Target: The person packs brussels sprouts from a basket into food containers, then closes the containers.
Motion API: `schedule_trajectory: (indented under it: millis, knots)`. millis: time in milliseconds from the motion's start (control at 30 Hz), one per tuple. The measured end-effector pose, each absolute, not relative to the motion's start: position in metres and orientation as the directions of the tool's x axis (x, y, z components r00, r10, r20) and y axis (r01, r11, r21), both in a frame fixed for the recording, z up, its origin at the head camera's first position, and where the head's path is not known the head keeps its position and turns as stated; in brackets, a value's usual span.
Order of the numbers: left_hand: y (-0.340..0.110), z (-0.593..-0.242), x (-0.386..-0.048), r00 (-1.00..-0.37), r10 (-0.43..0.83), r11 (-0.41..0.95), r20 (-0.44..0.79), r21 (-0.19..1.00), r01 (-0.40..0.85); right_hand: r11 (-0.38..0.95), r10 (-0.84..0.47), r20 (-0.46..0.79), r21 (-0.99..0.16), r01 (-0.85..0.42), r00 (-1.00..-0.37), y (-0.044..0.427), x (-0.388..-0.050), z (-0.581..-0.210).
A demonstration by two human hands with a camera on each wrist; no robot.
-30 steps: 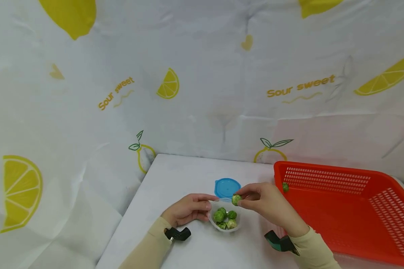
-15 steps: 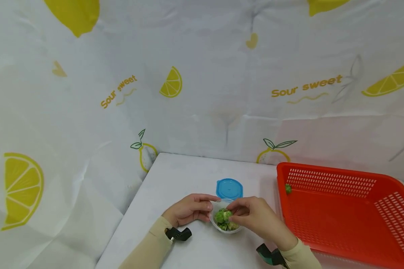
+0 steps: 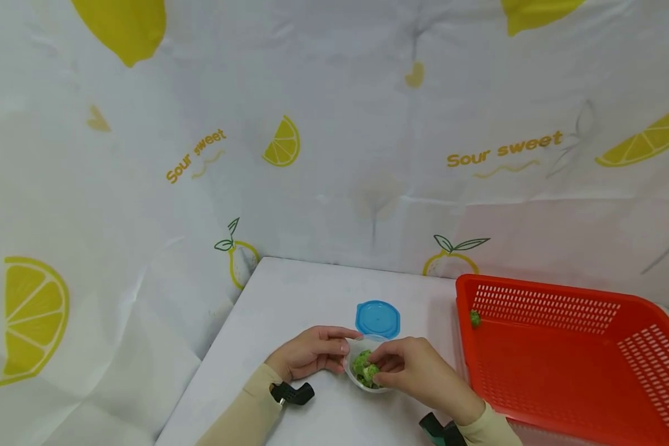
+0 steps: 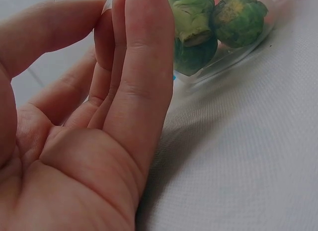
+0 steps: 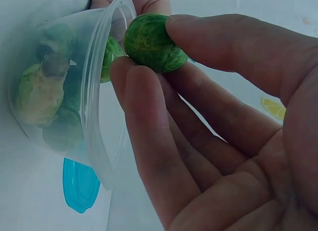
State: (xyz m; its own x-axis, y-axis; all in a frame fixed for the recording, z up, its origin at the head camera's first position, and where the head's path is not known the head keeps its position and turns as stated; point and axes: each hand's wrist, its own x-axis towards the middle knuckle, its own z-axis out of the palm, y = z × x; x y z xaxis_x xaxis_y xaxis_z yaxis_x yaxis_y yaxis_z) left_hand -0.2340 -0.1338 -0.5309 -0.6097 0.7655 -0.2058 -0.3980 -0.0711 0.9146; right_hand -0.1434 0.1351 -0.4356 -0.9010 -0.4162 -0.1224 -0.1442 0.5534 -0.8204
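A clear round tub [image 3: 362, 385] with several Brussels sprouts [image 3: 361, 359] in it stands on the white table. My left hand [image 3: 312, 353] holds the tub's left rim between thumb and fingers. In the right wrist view my right hand [image 5: 218, 116] pinches one green sprout [image 5: 154, 42] between thumb and fingertips, at the tub's mouth. From the head, the right hand [image 3: 418, 375] covers the tub's right side. More sprouts [image 5: 42, 94] show through the tub wall.
A blue lid [image 3: 378, 319] lies on the table just behind the tub. To the right is a large red basket [image 3: 557, 371] with one sprout [image 3: 475, 318] in its back left corner. A lemon-print cloth [image 3: 334, 155] hangs behind the table [image 3: 306, 291].
My right hand has moved left and down from beside the tub to over its opening, carrying a sprout. The left hand has kept its hold on the rim.
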Motion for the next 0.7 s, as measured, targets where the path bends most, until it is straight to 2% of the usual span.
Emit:
schedule_trajectory:
  millis: [700]
  knots:
    - [-0.1339, -0.5318, -0.2338, -0.611, 0.764, -0.072, -0.206, 0.914, -0.398, 0.608, -0.435, -0.080, -0.761, -0.227, -0.897, 0.1306, -0.1409, -0.4392]
